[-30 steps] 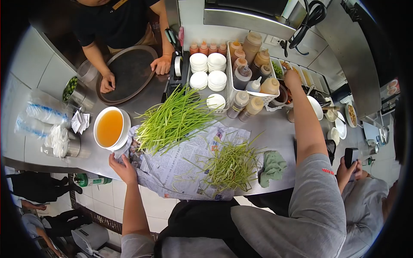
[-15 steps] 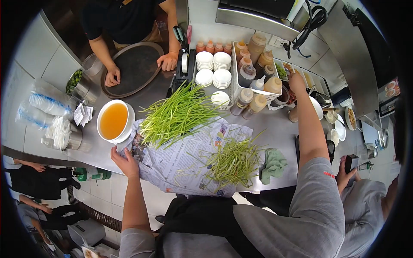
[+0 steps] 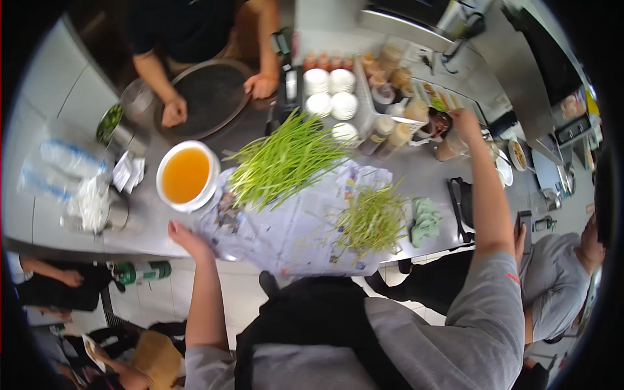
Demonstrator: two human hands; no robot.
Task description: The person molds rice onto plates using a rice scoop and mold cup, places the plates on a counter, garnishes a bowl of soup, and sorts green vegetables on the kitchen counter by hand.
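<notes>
My left hand (image 3: 190, 239) is at the counter's front edge, below the bowl of orange-brown soup (image 3: 186, 175). Its fingers are stretched out and nothing shows in them. With the arm reaching far right, my right hand (image 3: 467, 123) hovers beside the garnish containers (image 3: 448, 97), near a dark-filled jar (image 3: 437, 123). Its fingers are bent together, and blur hides whatever they hold. Between my arms, newspaper (image 3: 273, 237) carries a bunch of long green garlic chives (image 3: 286, 159) and a heap of thin trimmings (image 3: 370, 221).
A green cloth (image 3: 425, 221) lies right of the trimmings. Stacked white dishes (image 3: 330, 91) and a basket of sauce bottles (image 3: 390, 88) stand at the back. Across the counter, a person's hands rest at a round dark tray (image 3: 207, 97). Another person stands at right.
The view has shifted and blurred. My right hand has drawn back from the garnish containers toward the right. My left hand has come slightly away from the bowl.
</notes>
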